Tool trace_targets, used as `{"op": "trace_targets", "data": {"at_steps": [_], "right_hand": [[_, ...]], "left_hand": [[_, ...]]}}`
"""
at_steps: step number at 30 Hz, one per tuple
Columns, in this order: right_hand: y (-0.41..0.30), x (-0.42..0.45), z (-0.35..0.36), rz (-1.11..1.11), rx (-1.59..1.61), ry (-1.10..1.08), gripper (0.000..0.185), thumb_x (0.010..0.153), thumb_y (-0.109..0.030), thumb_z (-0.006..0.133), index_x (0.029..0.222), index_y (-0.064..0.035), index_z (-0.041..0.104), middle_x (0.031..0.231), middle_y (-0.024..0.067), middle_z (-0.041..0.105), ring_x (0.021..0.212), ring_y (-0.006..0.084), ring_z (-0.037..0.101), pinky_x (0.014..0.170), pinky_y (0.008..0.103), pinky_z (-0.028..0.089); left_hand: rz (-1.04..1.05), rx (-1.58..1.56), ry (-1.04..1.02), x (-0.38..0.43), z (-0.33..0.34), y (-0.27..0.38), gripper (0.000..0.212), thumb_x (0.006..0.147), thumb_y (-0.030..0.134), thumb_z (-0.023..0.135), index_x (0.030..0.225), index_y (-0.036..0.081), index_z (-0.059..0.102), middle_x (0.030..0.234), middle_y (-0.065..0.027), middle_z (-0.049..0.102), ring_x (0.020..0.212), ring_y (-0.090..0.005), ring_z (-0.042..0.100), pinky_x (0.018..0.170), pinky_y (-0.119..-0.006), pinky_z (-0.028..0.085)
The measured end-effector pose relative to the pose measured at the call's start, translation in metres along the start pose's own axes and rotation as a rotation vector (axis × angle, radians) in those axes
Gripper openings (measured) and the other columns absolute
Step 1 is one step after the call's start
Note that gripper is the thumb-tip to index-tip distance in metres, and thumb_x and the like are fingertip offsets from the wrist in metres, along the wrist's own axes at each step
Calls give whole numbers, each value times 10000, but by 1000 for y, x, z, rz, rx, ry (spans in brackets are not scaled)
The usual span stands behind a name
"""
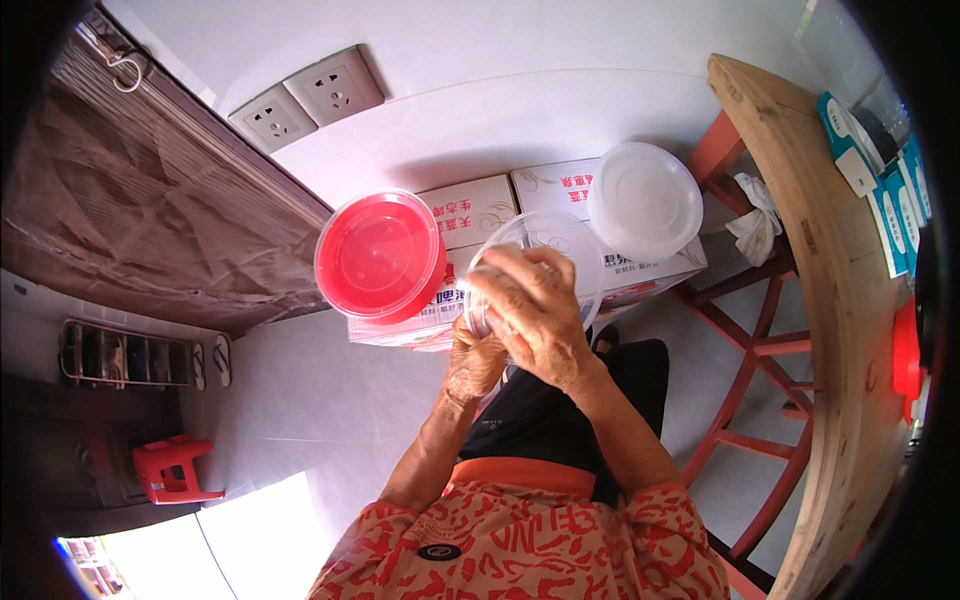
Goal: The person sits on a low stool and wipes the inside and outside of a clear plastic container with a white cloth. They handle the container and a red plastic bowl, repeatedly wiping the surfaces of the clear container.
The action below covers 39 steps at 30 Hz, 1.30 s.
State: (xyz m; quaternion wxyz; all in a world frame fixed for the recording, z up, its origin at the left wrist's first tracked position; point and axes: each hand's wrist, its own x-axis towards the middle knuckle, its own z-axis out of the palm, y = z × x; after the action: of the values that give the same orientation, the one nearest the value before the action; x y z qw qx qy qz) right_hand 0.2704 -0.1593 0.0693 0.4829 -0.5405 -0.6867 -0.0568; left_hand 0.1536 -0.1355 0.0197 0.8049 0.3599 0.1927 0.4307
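Observation:
Both my hands meet at a small clear plastic container (480, 311) in front of me. My left hand (476, 360) grips it from below. My right hand (536, 304) lies across its top with fingers bent; how firmly it holds is blurred. Behind my hands is a larger, round clear plastic container or lid (585, 259), partly hidden. A round red plastic tub with a clear lid (381, 255) stands to the left on cardboard cartons (472, 196). At the right on the cartons sits a round whitish translucent plastic tub or stack of lids (646, 201).
A wooden table (832, 300) with red legs runs along the right, with teal boxes (892, 217) on it. A white cloth (754, 217) hangs near its leg. A brown curtain (157, 202), a shoe rack (124, 354) and a red plastic stool (172, 469) are at the left.

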Motion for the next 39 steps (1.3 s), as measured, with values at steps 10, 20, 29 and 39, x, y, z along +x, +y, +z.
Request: {"op": "trace_targets", "data": {"at_steps": [10,20,29,39], "right_hand": [[29,-14,-14,292,-131,254,413,783,22,604,1183,-77,579,1183,109,571,1020,275,502,930,394,337],[-7,-1,-16,-60,16,-52,285,723,-100,714,1004,-126,672,1173,17,565,1011,249,518,902,365,440],[31,15,-43,125,-35,34,275,730,26,666,974,-101,658,1054,44,630,981,264,519,843,362,453],[12,7,-35,143,-62,-50,287,734,2,642,1010,-76,632,1054,91,582,983,308,502,836,398,450]], "left_hand": [[-94,-212,-125,6,10,-1,744,859,-21,597,1469,222,247,1478,-127,335,1193,-339,522,886,-471,532],[-108,-71,-51,3,3,0,490,816,39,713,1259,91,511,1208,-44,575,1082,-157,563,897,-298,498],[-116,-18,-175,1,9,-1,663,849,-50,605,1433,98,330,1400,-181,431,1146,-325,564,825,-372,562],[-136,169,-68,0,1,-11,558,846,5,656,1360,65,448,1289,-145,555,1096,-219,590,847,-323,532]]}}
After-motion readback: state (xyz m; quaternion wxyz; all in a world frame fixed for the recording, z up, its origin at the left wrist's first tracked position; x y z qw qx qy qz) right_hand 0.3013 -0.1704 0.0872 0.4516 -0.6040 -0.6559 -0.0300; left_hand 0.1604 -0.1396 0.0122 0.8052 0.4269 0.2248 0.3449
